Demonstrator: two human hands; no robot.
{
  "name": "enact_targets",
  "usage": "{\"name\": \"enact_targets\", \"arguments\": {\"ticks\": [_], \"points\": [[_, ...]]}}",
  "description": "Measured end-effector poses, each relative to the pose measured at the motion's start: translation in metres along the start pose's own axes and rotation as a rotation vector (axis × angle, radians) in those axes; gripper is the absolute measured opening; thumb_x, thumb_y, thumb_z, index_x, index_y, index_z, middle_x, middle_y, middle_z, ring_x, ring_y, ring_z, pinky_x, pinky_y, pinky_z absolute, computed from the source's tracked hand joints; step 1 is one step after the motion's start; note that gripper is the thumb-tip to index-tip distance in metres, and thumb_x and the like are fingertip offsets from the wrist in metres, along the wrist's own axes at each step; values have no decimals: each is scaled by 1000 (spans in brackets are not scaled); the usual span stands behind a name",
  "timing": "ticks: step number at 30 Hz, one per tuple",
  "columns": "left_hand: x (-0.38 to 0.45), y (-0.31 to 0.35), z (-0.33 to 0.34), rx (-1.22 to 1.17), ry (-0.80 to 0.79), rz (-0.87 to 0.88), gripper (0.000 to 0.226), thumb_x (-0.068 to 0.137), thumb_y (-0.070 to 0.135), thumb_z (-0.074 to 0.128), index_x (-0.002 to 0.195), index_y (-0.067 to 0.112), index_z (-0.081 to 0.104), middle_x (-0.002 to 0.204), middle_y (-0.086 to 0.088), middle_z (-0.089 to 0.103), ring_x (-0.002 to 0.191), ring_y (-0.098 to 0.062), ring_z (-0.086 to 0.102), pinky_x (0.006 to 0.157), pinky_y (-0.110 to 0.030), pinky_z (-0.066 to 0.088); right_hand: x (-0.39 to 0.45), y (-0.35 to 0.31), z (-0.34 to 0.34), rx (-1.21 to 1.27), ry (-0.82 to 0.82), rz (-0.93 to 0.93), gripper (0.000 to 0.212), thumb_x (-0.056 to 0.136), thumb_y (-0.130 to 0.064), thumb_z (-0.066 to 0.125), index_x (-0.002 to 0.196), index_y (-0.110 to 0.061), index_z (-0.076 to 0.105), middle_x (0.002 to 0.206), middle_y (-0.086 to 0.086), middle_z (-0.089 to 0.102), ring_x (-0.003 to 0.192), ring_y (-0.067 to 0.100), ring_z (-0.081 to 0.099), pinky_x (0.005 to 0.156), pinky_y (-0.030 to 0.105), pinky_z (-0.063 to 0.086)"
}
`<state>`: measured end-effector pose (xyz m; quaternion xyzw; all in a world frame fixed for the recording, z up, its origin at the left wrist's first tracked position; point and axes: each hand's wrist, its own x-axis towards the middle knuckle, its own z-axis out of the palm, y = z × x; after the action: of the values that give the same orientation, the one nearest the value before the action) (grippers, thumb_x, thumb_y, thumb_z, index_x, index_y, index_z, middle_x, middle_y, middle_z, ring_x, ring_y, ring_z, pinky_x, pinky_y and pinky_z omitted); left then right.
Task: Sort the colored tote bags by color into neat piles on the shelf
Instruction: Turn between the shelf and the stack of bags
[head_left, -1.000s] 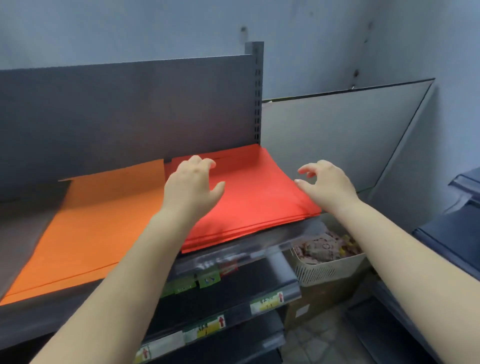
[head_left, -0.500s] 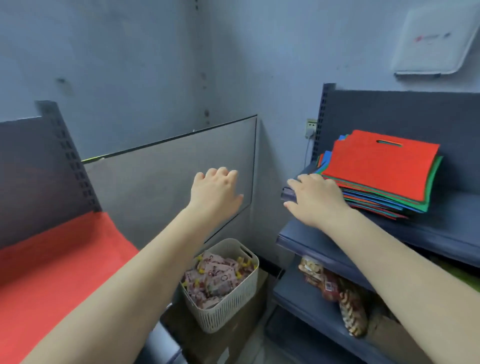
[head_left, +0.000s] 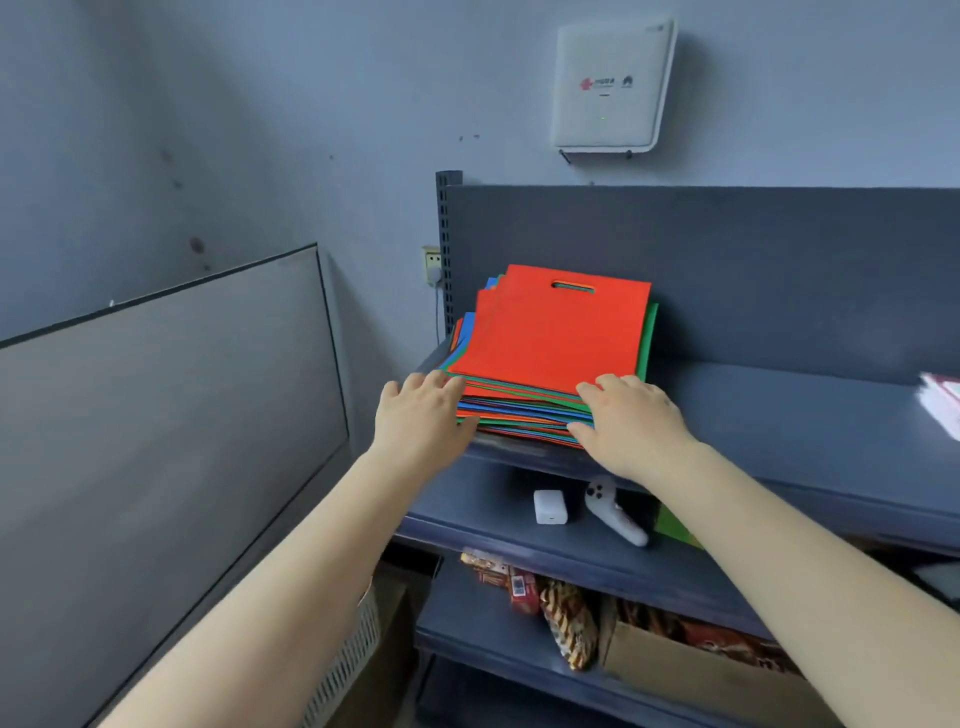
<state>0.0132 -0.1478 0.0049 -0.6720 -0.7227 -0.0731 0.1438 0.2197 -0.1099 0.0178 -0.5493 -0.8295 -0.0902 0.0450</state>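
Two hands meet the front edge of a mixed stack of tote bags (head_left: 550, 364) lying on the top shelf (head_left: 779, 410) of a dark blue shelving unit. A red bag (head_left: 556, 327) with a cut-out handle slot lies on top, with green, blue and orange edges fanning out unevenly beneath it. The stack sits toward the shelf's left end, its back corner near the upright post (head_left: 445, 249), its front edge about level with the shelf lip.

At the stack's front left corner, the left hand (head_left: 421, 421) has its fingers loosely extended, fingertips touching the layered edges; its grip is spread, closed round nothing. At the front right corner, the right hand (head_left: 631, 426) has its fingers lying over the top edge and its thumb low against the lower layers; whether it pinches any bags I cannot tell.

To the right of the stack the shelf runs bare almost to the frame edge, where some pale printed items (head_left: 943, 402) show. Left of the unit, a grey panel (head_left: 171, 415) leans against the wall. On the shelf below sit a white charger block (head_left: 549, 506) and a white controller (head_left: 613, 512).
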Motion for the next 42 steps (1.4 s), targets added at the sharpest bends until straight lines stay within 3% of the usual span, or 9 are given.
{"name": "enact_targets", "arguments": {"ticks": [8, 13, 16, 19, 23, 28, 32, 36, 42], "points": [[81, 7, 57, -117, -28, 85, 47, 97, 51, 33, 129, 19, 47, 131, 0, 51, 124, -25, 43, 97, -36, 33, 46, 31, 36, 75, -41, 196, 48, 100, -45, 33, 134, -14, 45, 131, 6, 50, 122, 27, 43, 95, 39, 38], [114, 6, 88, -271, 2, 152, 90, 72, 64, 2, 122, 13, 56, 124, -5, 59, 118, -30, 49, 101, -37, 32, 79, 47, 55, 237, -28, 403, 49, 99, -45, 37, 125, -6, 53, 121, 11, 50, 114, 30, 48, 89, 37, 42], [126, 9, 101, -339, 32, 193, 83, 77, 62, 11, 115, 8, 63, 115, -9, 64, 110, -34, 55, 97, -40, 39, 96, 58, 67, 391, -22, 563, 48, 96, -46, 46, 116, -4, 58, 118, 13, 53, 108, 31, 53, 84, 36, 44], [132, 12, 102, -320, 28, 244, 85, 77, 63, 8, 119, 12, 62, 122, -5, 63, 114, -30, 54, 96, -37, 40, 104, 68, 71, 540, 37, 640, 35, 91, -39, 58, 89, -4, 61, 88, 10, 61, 91, 32, 59, 64, 34, 41], [137, 14, 96, -261, -27, 310, 89, 75, 66, -1, 131, 22, 53, 136, 4, 54, 123, -20, 48, 99, -30, 36, 106, 75, 68, 805, 199, 722, 23, 85, -18, 70, 94, 2, 65, 84, 12, 64, 87, 28, 60, 82, 38, 48], [144, 16, 95, -315, -78, 362, 50, 98, 52, 34, 136, 23, 47, 141, 7, 49, 125, -18, 43, 98, -28, 35, 108, 87, 73, 830, 238, 698, 14, 88, -14, 63, 84, -1, 66, 84, 11, 69, 82, 30, 62, 67, 33, 45], [159, 10, 92, -482, -108, 83, 50, 96, 48, 44, 129, 12, 54, 126, -10, 58, 118, -29, 48, 95, -35, 39, 96, 101, 72, 874, 468, 736, 14, 90, -5, 53, 87, -13, 64, 84, 6, 66, 79, 24, 60, 64, 29, 43], [174, -7, 96, -442, -175, -187, 56, 85, 55, 57, 111, 6, 59, 114, -15, 58, 112, -35, 48, 89, -41, 43, 77, 113, 82, 1088, 661, 813, 22, 89, -3, 53, 92, -22, 65, 93, 2, 69, 94, 24, 66, 86, 39, 51], [181, -19, 91, -542, -140, -309, 40, 82, 36, 69, 100, 2, 59, 104, -15, 61, 88, -31, 52, 70, -33, 39, 59, 108, 89, 1377, 732, 814, 33, 94, -3, 51, 87, -32, 66, 101, 4, 71, 101, 23, 66, 96, 44, 50]]}}
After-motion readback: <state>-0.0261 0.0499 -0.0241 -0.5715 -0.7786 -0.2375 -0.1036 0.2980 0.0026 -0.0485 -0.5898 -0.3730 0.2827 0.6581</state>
